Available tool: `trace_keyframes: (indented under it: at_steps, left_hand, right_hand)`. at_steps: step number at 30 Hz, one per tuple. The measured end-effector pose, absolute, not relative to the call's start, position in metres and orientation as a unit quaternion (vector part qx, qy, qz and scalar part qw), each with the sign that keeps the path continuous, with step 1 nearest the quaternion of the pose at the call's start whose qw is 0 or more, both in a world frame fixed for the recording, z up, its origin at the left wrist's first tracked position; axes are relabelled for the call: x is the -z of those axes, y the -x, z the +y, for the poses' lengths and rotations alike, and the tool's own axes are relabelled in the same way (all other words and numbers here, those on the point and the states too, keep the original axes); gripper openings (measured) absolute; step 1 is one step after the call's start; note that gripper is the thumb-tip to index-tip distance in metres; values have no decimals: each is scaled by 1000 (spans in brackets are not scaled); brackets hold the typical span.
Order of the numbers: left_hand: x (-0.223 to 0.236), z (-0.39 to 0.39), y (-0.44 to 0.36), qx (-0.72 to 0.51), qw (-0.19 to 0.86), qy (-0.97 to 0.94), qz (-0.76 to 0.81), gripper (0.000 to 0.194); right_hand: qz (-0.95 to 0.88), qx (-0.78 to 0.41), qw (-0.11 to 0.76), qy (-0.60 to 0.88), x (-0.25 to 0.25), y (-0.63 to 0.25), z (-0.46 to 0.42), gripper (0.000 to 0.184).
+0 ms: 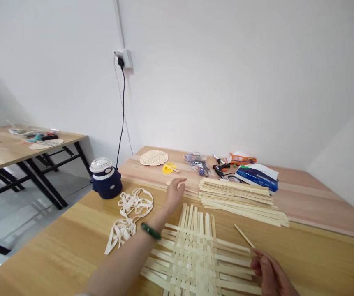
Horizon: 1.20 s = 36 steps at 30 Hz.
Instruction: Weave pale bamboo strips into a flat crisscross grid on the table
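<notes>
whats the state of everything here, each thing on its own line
left hand: open, fingers spread above the table
right hand: pinching a thin bamboo strip
thin bamboo strip: angled up from the fingers
bamboo weave: flat, strip ends loose
stack of bamboo strips: piled, slightly fanned
white cotton tape: loose tangled heap
small navy appliance: white lid on
wall plug: in the socket

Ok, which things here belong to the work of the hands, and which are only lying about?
In the work: right hand, thin bamboo strip, half-woven bamboo mat, stacked bamboo strips, left hand.
Lying about: white webbing, navy lidded pot, round woven disc.
</notes>
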<state>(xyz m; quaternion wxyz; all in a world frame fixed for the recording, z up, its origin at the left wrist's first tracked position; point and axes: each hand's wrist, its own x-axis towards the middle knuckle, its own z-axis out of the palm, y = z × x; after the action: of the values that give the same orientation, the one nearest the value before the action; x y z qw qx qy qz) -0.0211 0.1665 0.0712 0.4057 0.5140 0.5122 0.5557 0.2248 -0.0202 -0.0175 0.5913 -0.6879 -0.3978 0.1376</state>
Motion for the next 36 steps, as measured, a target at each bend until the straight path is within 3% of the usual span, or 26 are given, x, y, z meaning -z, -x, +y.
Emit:
trace_keyframes:
  at_steps: [4, 8, 13, 15, 17, 22, 25, 28, 30, 33, 36]
  left_hand:
    - [-53, 97, 34, -526, 418, -576, 466, 13]
    - [-25, 72, 64, -497, 351, -635, 475, 17]
    - [-21, 75, 106, -379, 172, -755, 507, 31]
    - [-32, 70, 130, -319, 70, -739, 589, 34]
    - [-42, 59, 156, -250, 42, -663, 705, 41]
    - [-57, 32, 194, -201, 150, -565, 786, 24]
    - [-75, 27, 184, -313, 225, -559, 734, 27]
    - [-100, 30, 154, -511, 475, -441, 564, 31]
    - [-114, 32, 129, -556, 605, -344, 455, 27]
    - [-125, 36, 100, -562, 671, -289, 388, 20]
    - [-128, 38, 91, -559, 682, -285, 375, 15]
  right_hand:
    - [-313, -212, 648, 661, 14, -229, -17, 49]
    - [-302, -243, 682, 620, 6, -222, -15, 42]
    - [-286, -217, 706, 610, 5, -222, -15, 38]
    - [-278, -209, 710, 612, 6, -224, -16, 35]
    - [-276, -208, 713, 611, 7, -225, -16, 32]
    - [-296, -146, 710, 622, -21, -215, -23, 26]
    - [-387, -147, 680, 605, -59, -191, -30, 23]
    - [-532, -311, 566, 548, -88, -146, -26, 26]
    - [-604, -400, 494, 481, -94, -107, -16, 32]
    - [-598, -517, 475, 387, -90, -57, 5, 51]
    - [-551, -524, 479, 440, -89, -43, 14, 33]
